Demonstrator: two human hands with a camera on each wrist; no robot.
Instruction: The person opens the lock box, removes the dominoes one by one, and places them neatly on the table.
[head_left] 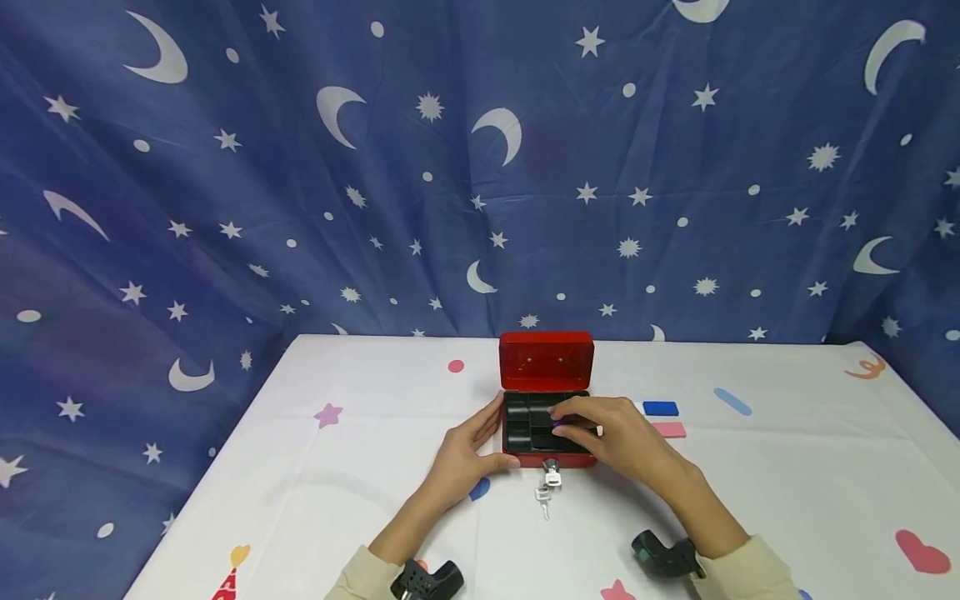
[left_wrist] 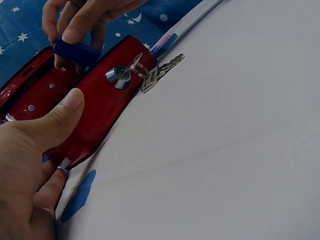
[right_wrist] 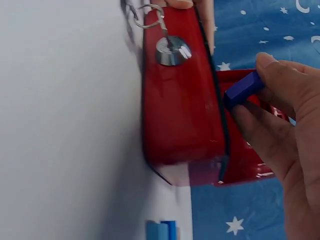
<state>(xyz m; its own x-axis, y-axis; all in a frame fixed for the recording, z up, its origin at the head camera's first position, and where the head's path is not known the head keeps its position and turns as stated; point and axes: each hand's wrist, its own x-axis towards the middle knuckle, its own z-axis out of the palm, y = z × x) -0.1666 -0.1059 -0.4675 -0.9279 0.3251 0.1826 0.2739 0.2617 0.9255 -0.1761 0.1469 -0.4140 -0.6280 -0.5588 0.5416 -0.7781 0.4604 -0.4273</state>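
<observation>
A red cash box (head_left: pixel 536 460) stands on the white-covered table with its lid (head_left: pixel 546 360) raised, showing a black compartment tray (head_left: pixel 517 410). Its left side is gripped by my left hand (head_left: pixel 459 463), the thumb over the front edge and the fingers along the side. Above the tray's right part, my right hand (head_left: pixel 621 435) pinches a small dark blue block (right_wrist: pixel 243 90) between thumb and fingers. That hand hides part of the tray. At the front, a key sits in the silver lock (left_wrist: pixel 118 77), with another key (head_left: pixel 543 503) hanging from the ring.
Right of the box lie a flat blue block (head_left: pixel 661 408) and a pink block (head_left: pixel 670 430). A blue curtain (head_left: pixel 420 275) with moons and stars hangs behind the table. The white tablecloth (head_left: pixel 390 392) has printed coloured shapes.
</observation>
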